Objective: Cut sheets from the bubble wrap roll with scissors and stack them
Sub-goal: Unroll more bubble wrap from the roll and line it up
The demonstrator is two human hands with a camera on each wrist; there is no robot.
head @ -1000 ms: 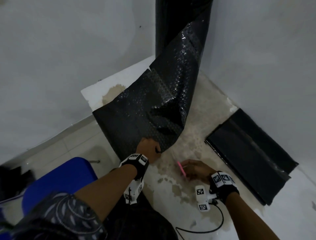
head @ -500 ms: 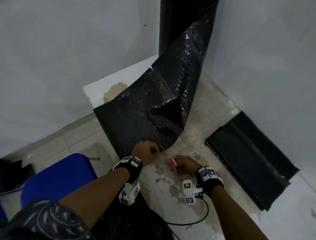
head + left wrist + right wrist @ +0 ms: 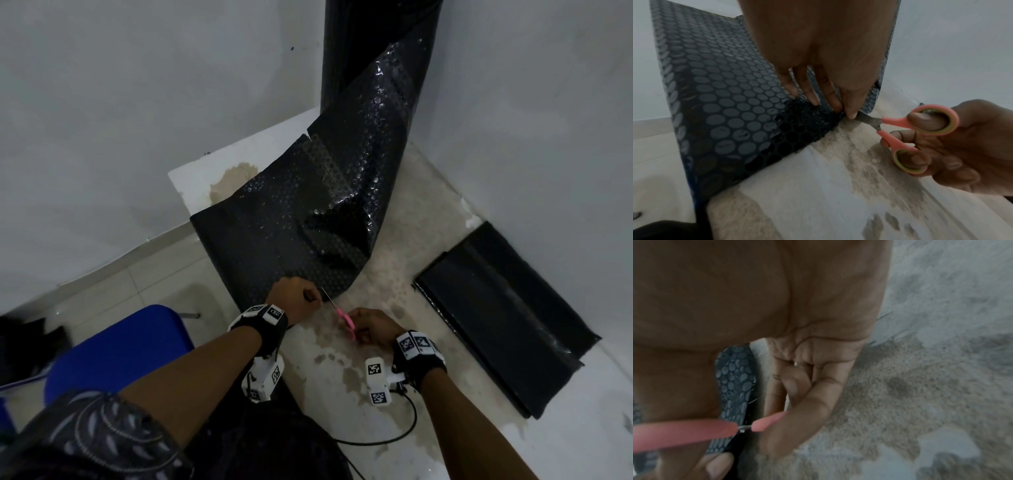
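A black bubble wrap roll point(image 3: 373, 44) stands upright in the corner, and its loose sheet point(image 3: 291, 236) runs down onto the stained white table point(image 3: 376, 359). My left hand point(image 3: 298, 296) pinches the sheet's near edge point(image 3: 807, 116) between fingers and thumb. Small pink-handled scissors point(image 3: 344, 318) are in my right hand point(image 3: 371, 329), thumb and fingers through the loops point(image 3: 929, 120). The blades point(image 3: 867, 119) point at the sheet's edge right by my left fingertips point(image 3: 851, 113). In the right wrist view the pink handle point(image 3: 684, 433) crosses in front of the wrap.
A stack of cut black sheets point(image 3: 496, 325) lies on the table at the right, against the wall. A blue chair seat point(image 3: 113, 349) sits low on the left beside the table edge. Grey walls close in the corner behind the roll.
My right hand lifted the scissors off the table and brought them left to the sheet's edge by my left hand. My left hand kept its hold on the wrap.
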